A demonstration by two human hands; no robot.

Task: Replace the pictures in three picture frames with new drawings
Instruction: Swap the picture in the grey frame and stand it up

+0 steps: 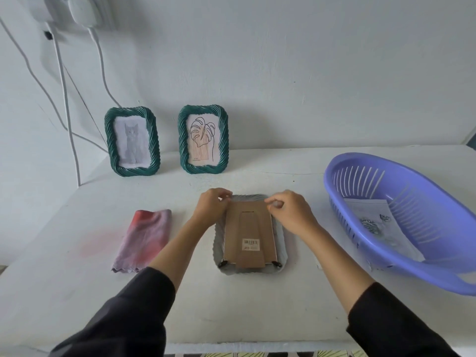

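A third picture frame (pixel 281 240) lies face down in the middle of the table, its brown cardboard back (pixel 248 228) with a barcode sticker facing up. My left hand (pixel 211 206) pinches at the back's far left corner and my right hand (pixel 288 211) pinches at its far right corner. Two black clips show at the near edge. Two green rope-edged frames stand against the wall: one with a grey cat picture (pixel 132 141), one with a leaf line drawing (pixel 203 139).
A purple plastic basket (pixel 438 269) at the right holds a paper sheet with a drawing (pixel 378 222). A folded pink and purple cloth (pixel 144 238) lies left of the face-down frame. White cables (pixel 64 99) hang down the wall at the left.
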